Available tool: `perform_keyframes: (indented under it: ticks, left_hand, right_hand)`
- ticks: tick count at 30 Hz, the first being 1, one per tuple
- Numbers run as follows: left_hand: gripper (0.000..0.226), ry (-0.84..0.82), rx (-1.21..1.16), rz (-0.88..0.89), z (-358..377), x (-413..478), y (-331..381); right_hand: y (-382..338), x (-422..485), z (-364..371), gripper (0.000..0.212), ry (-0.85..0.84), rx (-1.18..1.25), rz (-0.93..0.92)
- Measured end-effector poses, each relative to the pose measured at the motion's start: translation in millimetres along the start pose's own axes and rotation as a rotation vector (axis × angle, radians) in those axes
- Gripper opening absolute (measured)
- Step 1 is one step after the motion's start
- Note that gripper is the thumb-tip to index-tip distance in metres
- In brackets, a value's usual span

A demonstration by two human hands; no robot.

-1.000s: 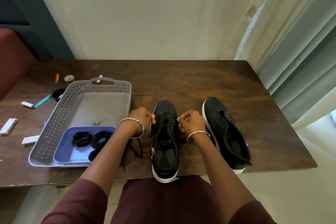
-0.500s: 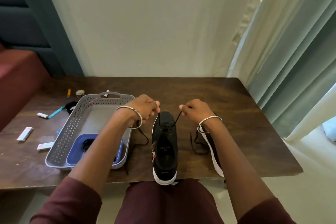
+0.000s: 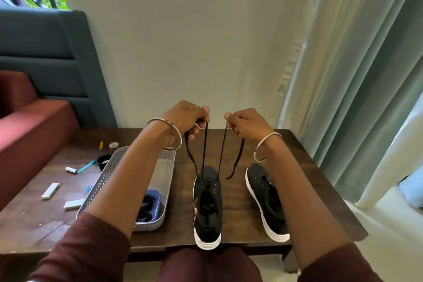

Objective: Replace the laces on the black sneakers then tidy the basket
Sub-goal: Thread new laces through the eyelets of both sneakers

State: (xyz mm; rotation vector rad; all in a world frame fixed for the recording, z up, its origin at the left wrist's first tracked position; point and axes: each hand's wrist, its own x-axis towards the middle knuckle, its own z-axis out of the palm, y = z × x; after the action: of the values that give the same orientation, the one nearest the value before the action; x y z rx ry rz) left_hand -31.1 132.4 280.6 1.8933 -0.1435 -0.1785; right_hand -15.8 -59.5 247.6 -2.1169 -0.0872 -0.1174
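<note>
I count two black sneakers on one table: a middle sneaker and a right sneaker. One lace shows as two raised strands, one pinched in each of two hands, the left hand and the right hand. There are two bangles, a left bangle and a right bangle. I see one grey basket and one blue tray; I cannot count the dark laces in the tray. I count two white slips, a far slip and a near slip.
</note>
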Motion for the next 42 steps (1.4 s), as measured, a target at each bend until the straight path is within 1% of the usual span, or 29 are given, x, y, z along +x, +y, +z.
perform_keyframes:
  ticks: [4,9,12,14,17,19,23,26,29,31,36,37,40,42]
  left_hand:
    - [0.03,0.074,-0.103,0.068,-8,-16,28]
    - [0.026,0.075,-0.276,0.114,-15,-34,57]
    - [0.03,0.066,-0.384,0.154,-19,-44,69]
    - [0.036,0.06,-0.419,0.21,-22,-51,77]
    - [0.045,0.073,-0.384,0.299,-28,-59,88]
    - [0.048,0.098,-0.345,0.345,-31,-62,95]
    - [0.042,0.171,-0.248,0.457,-34,-64,107]
    - [0.032,0.224,-0.171,0.529,-33,-63,116]
    - [0.024,0.281,-0.134,0.582,-30,-62,123]
    - [0.021,0.319,-0.164,0.606,-27,-59,126]
    - [0.012,0.405,-0.29,0.64,-24,-56,134]
    - [0.013,0.417,-0.3,0.644,-23,-55,136]
    - [0.029,0.464,-0.307,0.642,-19,-54,140]
    - [0.035,0.49,-0.287,0.658,-19,-53,142]
  right_hand:
    - [-29,-8,-14,0.04,0.034,0.122,-0.028]
    - [-65,-22,-27,0.033,0.093,0.31,-0.053]
    - [-84,-31,-36,0.029,0.12,0.485,-0.043]
    - [-96,-38,-43,0.028,0.128,0.566,-0.058]
    - [-112,-45,-54,0.033,0.128,0.611,-0.131]
    - [-121,-48,-60,0.038,0.127,0.632,-0.193]
    - [-136,-51,-69,0.049,0.117,0.664,-0.263]
    - [-144,-54,-74,0.048,0.09,0.736,-0.303]
    - [-148,-57,-78,0.044,0.097,0.721,-0.354]
    - [-151,-57,-81,0.043,0.133,0.649,-0.396]
    - [-158,-49,-86,0.024,0.267,0.428,-0.514]
    - [-160,-47,-85,0.02,0.296,0.399,-0.54]
    - [-163,-42,-80,0.013,0.403,0.332,-0.607]
    - [-165,-40,-77,0.01,0.455,0.297,-0.629]
